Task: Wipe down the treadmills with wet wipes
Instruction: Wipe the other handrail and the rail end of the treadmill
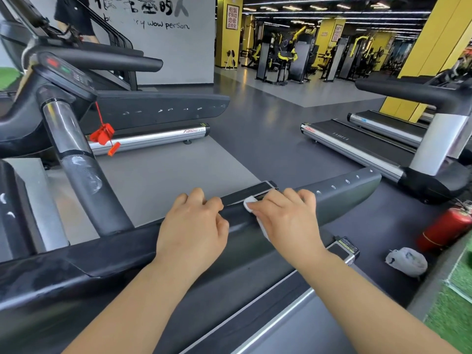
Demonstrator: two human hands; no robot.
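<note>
Wet wipe sits clamped in right hand against treadmill handrail; left hand clasps the handrail.

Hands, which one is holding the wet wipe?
The right hand holds the white wet wipe against the black handrail; the left hand grips the same rail bare, with no wipe under it.

Two grips – left grip, right grip – one white wipe, one red fire extinguisher, one crumpled plastic bag, one red safety clip, at least four treadmills in view
</note>
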